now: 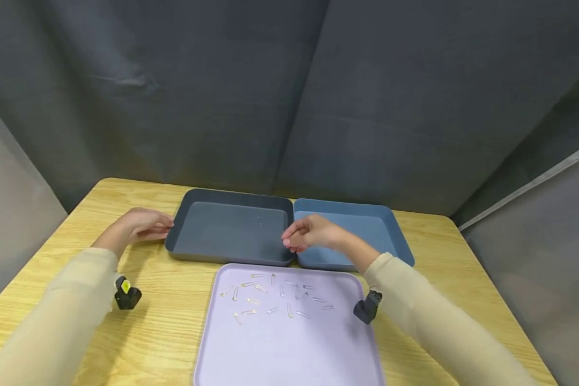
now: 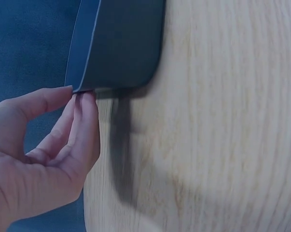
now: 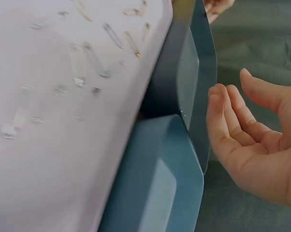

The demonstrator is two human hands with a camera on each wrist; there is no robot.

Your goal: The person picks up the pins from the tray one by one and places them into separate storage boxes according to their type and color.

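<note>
Fingers of the left hand [image 1: 140, 225] lie loosely curved in the head view, their tips touching the left corner of the dark grey tray [image 1: 231, 228]; they grip nothing. Just right of that tray, touching it, sits the blue tray [image 1: 386, 225]. The right hand [image 1: 311, 233] hovers over the seam between the two trays, fingers relaxed and lightly bent, holding nothing. Just in front of the dark grey tray lies the lilac tray [image 1: 289, 343] with small clips [image 1: 275, 295] scattered on it, all on a wooden table [image 1: 173, 300].

From the left wrist, the fingertips [image 2: 82, 104] are pressed together against the dark grey tray's [image 2: 121, 43] corner, thumb alongside.

From the right wrist, the right hand [image 3: 254, 145] is cupped with fingers together, just beside the dark grey tray's [image 3: 196, 82] rim, apart from it.
</note>
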